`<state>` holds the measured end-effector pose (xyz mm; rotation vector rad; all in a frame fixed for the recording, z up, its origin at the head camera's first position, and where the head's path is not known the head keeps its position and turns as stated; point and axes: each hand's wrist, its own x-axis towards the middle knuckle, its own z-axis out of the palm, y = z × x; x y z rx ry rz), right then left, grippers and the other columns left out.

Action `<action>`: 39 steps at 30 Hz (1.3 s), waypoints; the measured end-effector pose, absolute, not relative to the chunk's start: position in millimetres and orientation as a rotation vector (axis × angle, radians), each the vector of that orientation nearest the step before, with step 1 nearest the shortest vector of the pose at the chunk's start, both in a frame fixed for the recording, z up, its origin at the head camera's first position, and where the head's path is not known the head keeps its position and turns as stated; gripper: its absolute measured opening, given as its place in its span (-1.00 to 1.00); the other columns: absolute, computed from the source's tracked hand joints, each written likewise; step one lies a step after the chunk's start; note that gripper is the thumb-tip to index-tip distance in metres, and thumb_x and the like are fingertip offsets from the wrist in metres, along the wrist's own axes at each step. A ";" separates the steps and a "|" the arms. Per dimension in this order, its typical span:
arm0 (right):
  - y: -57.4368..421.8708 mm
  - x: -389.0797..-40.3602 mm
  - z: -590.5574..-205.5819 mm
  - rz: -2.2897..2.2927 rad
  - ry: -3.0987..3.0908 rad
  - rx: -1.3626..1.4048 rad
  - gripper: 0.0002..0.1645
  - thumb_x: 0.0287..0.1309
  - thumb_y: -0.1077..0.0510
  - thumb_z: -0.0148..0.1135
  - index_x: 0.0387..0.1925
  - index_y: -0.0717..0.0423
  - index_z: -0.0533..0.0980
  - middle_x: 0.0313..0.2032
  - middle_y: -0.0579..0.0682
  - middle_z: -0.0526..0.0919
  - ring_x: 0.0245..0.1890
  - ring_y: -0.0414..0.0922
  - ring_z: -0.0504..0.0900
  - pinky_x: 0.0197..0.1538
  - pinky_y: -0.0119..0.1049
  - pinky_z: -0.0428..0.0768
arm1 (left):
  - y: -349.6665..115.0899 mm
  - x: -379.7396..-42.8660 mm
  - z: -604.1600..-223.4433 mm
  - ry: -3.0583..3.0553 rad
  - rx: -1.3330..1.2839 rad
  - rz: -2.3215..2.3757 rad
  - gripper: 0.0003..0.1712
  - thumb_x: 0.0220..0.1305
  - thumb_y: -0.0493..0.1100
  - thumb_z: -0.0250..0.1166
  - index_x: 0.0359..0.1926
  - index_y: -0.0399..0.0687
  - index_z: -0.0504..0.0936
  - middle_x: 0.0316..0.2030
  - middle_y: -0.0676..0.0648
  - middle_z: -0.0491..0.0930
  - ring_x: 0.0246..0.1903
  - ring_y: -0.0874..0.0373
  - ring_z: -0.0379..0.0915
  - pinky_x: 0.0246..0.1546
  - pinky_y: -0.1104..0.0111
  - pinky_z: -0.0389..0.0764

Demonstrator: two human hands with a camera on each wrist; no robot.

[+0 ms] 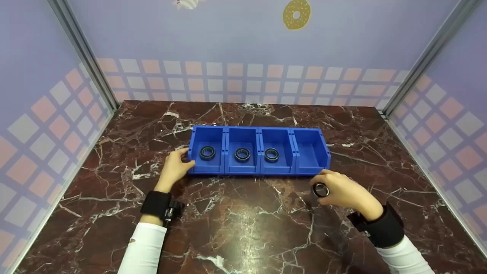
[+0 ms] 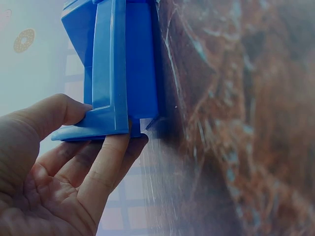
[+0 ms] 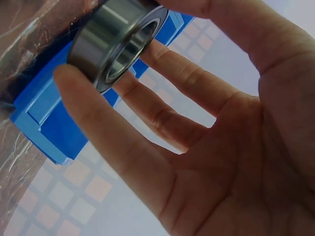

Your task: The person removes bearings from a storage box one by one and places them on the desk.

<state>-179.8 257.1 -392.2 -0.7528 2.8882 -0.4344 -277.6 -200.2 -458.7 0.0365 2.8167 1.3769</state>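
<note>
A row of joined blue storage bins [image 1: 243, 170] stands on the marble-patterned table. In the head view, ring-shaped ball bearings lie one each in the left bin [image 1: 207, 153], the second bin [image 1: 242, 155] and the third bin [image 1: 271, 155]; the rightmost bin holds nothing. My left hand [image 1: 176, 167] grips the left end wall of the row, thumb inside and fingers outside, as the left wrist view shows. Just in front of the rightmost bin, my right hand [image 1: 342, 190] pinches another bearing [image 3: 118, 42] between thumb and fingers, its shiny metal side facing the right wrist camera.
Dark red marble-patterned tabletop [image 1: 243, 220] surrounds the bins. Behind it rises a lilac back wall [image 1: 243, 42] with pink and white squares, and similar side panels stand left and right, joined by metal corner posts [image 1: 414, 64].
</note>
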 end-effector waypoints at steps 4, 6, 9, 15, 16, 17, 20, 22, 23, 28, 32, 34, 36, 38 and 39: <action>256.7 -177.7 -395.9 -0.425 2.887 -0.776 -0.51 -0.13 0.30 0.46 -0.03 0.19 0.67 -0.14 0.08 0.65 -0.22 -0.07 0.59 -0.24 -0.25 0.53 | -199.6 -277.2 -459.0 2.823 0.047 1.384 -0.32 0.34 -0.31 0.23 0.43 -0.49 0.32 0.30 -0.50 0.48 0.34 -0.32 0.46 0.33 -0.06 0.53; 256.8 -176.6 -397.7 -0.425 2.881 -0.787 -0.51 -0.13 0.30 0.46 -0.03 0.19 0.67 -0.13 0.07 0.66 -0.20 -0.06 0.58 -0.22 -0.22 0.53 | -199.4 -277.5 -459.0 2.827 0.047 1.381 -0.32 0.34 -0.31 0.23 0.42 -0.49 0.33 0.29 -0.50 0.49 0.32 -0.32 0.47 0.33 -0.06 0.53; 257.4 -174.8 -399.4 -0.424 2.864 -0.809 -0.51 -0.11 0.31 0.47 -0.02 0.19 0.66 -0.13 0.07 0.66 -0.19 -0.03 0.58 -0.19 -0.18 0.53 | -199.2 -278.0 -458.7 2.832 0.041 1.377 -0.33 0.33 -0.31 0.23 0.42 -0.48 0.34 0.28 -0.49 0.50 0.32 -0.31 0.48 0.33 -0.05 0.53; 258.3 -172.3 -404.5 -0.427 2.847 -0.806 -0.51 -0.13 0.30 0.48 -0.03 0.16 0.67 -0.14 0.05 0.66 -0.23 -0.06 0.58 -0.23 -0.25 0.54 | -198.9 -277.4 -458.2 2.838 0.031 1.346 -0.32 0.34 -0.30 0.22 0.43 -0.49 0.32 0.30 -0.49 0.48 0.33 -0.32 0.46 0.33 -0.06 0.53; 258.4 -172.0 -405.2 -0.426 2.845 -0.802 -0.51 -0.13 0.30 0.49 -0.04 0.16 0.67 -0.14 0.05 0.66 -0.24 -0.07 0.58 -0.24 -0.26 0.53 | -199.0 -277.1 -458.0 2.840 0.030 1.342 -0.31 0.34 -0.30 0.22 0.43 -0.49 0.32 0.30 -0.49 0.48 0.33 -0.32 0.46 0.33 -0.06 0.53; 258.4 -171.6 -406.3 -0.427 2.844 -0.797 -0.51 -0.14 0.30 0.49 -0.04 0.16 0.67 -0.15 0.06 0.65 -0.25 -0.09 0.58 -0.26 -0.28 0.53 | -199.2 -277.1 -458.2 2.842 0.028 1.342 -0.31 0.34 -0.30 0.22 0.43 -0.49 0.32 0.30 -0.49 0.48 0.32 -0.32 0.47 0.33 -0.06 0.53; 258.2 -170.6 -409.2 -0.424 2.836 -0.765 -0.47 -0.14 0.28 0.50 -0.01 0.19 0.67 -0.12 0.09 0.65 -0.28 -0.12 0.57 -0.28 -0.31 0.51 | -199.8 -277.3 -458.5 2.848 0.032 1.348 -0.32 0.32 -0.30 0.23 0.42 -0.50 0.34 0.29 -0.49 0.49 0.32 -0.32 0.47 0.34 -0.06 0.51; 258.3 -169.9 -411.4 -0.426 2.826 -0.751 -0.45 -0.13 0.27 0.51 0.02 0.21 0.66 -0.10 0.11 0.65 -0.29 -0.12 0.57 -0.29 -0.32 0.50 | -199.9 -277.7 -458.9 2.857 0.035 1.352 -0.33 0.31 -0.31 0.24 0.40 -0.50 0.36 0.27 -0.49 0.50 0.32 -0.32 0.47 0.36 -0.06 0.50; 258.3 -169.7 -412.8 -0.427 2.822 -0.744 -0.44 -0.13 0.27 0.51 0.03 0.22 0.65 -0.09 0.12 0.65 -0.29 -0.12 0.57 -0.28 -0.32 0.50 | -200.0 -278.0 -459.1 2.863 0.038 1.354 -0.33 0.30 -0.31 0.24 0.39 -0.50 0.37 0.26 -0.49 0.51 0.32 -0.32 0.47 0.36 -0.06 0.50; 259.4 -167.8 -419.1 -0.443 2.822 -0.756 -0.46 -0.14 0.27 0.51 0.00 0.21 0.67 -0.10 0.10 0.66 -0.26 -0.12 0.59 -0.26 -0.31 0.52 | -199.9 -278.2 -458.3 2.872 0.044 1.355 -0.34 0.30 -0.32 0.24 0.39 -0.50 0.38 0.26 -0.48 0.52 0.31 -0.31 0.48 0.35 -0.06 0.50; 260.7 -165.6 -423.2 -0.476 2.819 -0.775 -0.50 -0.16 0.28 0.49 -0.04 0.15 0.68 -0.13 0.05 0.65 -0.27 -0.16 0.57 -0.26 -0.33 0.51 | -199.3 -277.6 -457.2 2.852 0.039 1.368 -0.34 0.31 -0.31 0.23 0.40 -0.46 0.38 0.26 -0.46 0.53 0.30 -0.30 0.50 0.32 -0.05 0.53; 261.2 -164.3 -424.6 -0.481 2.822 -0.782 -0.51 -0.17 0.28 0.48 -0.05 0.13 0.68 -0.15 0.02 0.64 -0.28 -0.17 0.58 -0.25 -0.33 0.53 | -199.1 -277.3 -457.1 2.849 0.039 1.372 -0.34 0.31 -0.30 0.23 0.40 -0.46 0.39 0.26 -0.46 0.53 0.29 -0.29 0.51 0.31 -0.05 0.54; 261.5 -163.4 -426.5 -0.483 2.825 -0.783 -0.51 -0.18 0.28 0.48 -0.07 0.13 0.68 -0.16 0.00 0.64 -0.26 -0.16 0.59 -0.22 -0.30 0.56 | -199.2 -277.1 -457.3 2.848 0.038 1.370 -0.34 0.31 -0.30 0.23 0.40 -0.46 0.38 0.27 -0.47 0.52 0.30 -0.29 0.50 0.32 -0.05 0.53; 261.4 -162.8 -428.4 -0.475 2.834 -0.792 -0.52 -0.19 0.27 0.49 -0.09 0.11 0.68 -0.16 0.00 0.65 -0.24 -0.13 0.61 -0.20 -0.26 0.58 | -199.4 -277.0 -457.5 2.849 0.035 1.365 -0.33 0.31 -0.30 0.23 0.41 -0.47 0.37 0.28 -0.47 0.52 0.31 -0.30 0.49 0.32 -0.05 0.53; 261.4 -162.7 -429.4 -0.468 2.838 -0.805 -0.53 -0.20 0.26 0.50 -0.10 0.11 0.68 -0.16 0.00 0.66 -0.22 -0.10 0.62 -0.19 -0.23 0.59 | -199.5 -276.8 -457.6 2.848 0.036 1.364 -0.33 0.32 -0.30 0.23 0.41 -0.47 0.36 0.28 -0.47 0.51 0.31 -0.30 0.49 0.32 -0.05 0.53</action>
